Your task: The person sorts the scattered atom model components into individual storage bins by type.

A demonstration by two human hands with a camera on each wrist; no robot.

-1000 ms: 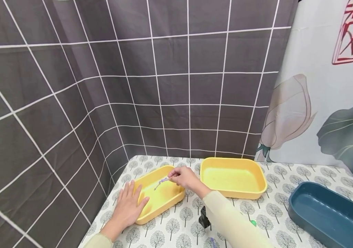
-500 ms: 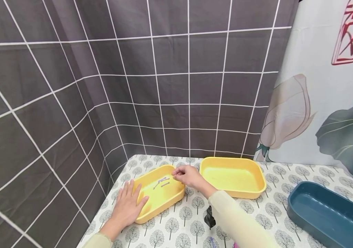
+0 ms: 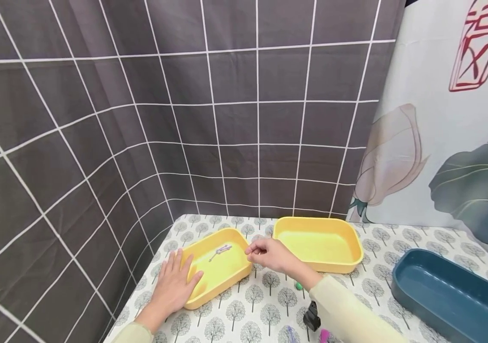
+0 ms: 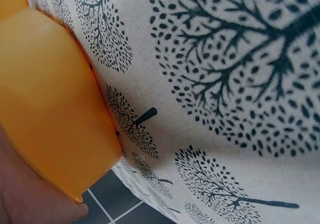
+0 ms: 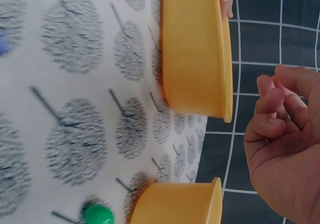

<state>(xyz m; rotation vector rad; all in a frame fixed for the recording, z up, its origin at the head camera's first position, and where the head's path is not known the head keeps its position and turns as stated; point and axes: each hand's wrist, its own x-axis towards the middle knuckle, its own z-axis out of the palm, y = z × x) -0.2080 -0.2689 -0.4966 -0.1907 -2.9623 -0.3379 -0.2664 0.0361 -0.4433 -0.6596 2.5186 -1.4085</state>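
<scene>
My left hand (image 3: 174,286) rests with straight fingers over the near-left rim of the left yellow bin (image 3: 203,299). Inside that bin lie several thin purplish sticks with small knobbed ends (image 3: 222,250), close together on its floor. My right hand (image 3: 271,255) hovers just off the bin's right end, above the gap between the two yellow bins. Its fingers are loosely curled, thumb near the index finger, and nothing shows between them in the right wrist view, where the hand (image 5: 287,129) appears beside the bin wall. In the left wrist view, the left hand (image 4: 35,189) touches the bin's rim.
A second yellow bin (image 3: 318,267) stands at the back right, and a dark blue bin (image 3: 445,305) at the far right. Near my right forearm lie a green round thing (image 3: 298,286), a purple piece (image 3: 291,335) and a pink piece (image 3: 324,336). A dark tiled curtain (image 3: 235,124) hangs behind.
My right hand has let go of a purplish stick inside the left yellow bin and drawn back to the right. The left hand stays on the rim.
</scene>
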